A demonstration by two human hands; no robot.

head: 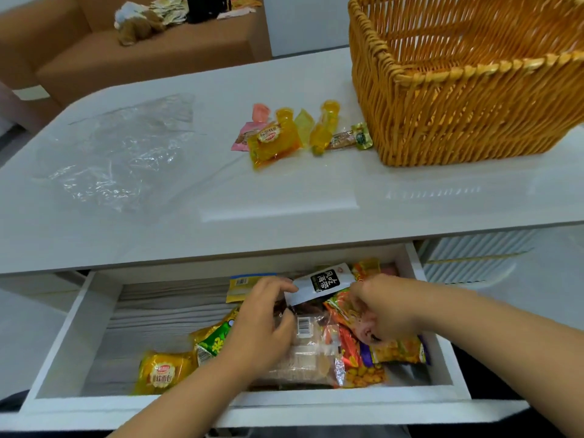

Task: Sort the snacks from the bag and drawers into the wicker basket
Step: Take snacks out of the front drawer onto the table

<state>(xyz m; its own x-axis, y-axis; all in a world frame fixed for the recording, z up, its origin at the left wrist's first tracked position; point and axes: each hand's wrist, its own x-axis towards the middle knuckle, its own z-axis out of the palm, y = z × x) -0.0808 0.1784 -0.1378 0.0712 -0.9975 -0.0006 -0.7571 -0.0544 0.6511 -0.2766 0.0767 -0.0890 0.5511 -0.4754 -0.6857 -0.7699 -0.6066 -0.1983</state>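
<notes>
Glossy table point(284, 197), woven wicker basket point(467, 121) — seemingly crinkly plastic bag point(120, 153).

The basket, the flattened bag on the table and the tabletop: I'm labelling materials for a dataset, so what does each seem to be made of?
Basket: woven wicker or rattan, honey-coloured, slightly glossy; visible strands and a braided rim.
Bag: thin clear plastic film; see-through, creased, with bright glints.
Tabletop: smooth white gloss surface, perhaps lacquered board or glass; it mirrors light and the basket.

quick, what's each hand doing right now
Left hand: fingers curled on the clear bread packet in the drawer.
Right hand: curled, gripping an orange snack packet.
</notes>
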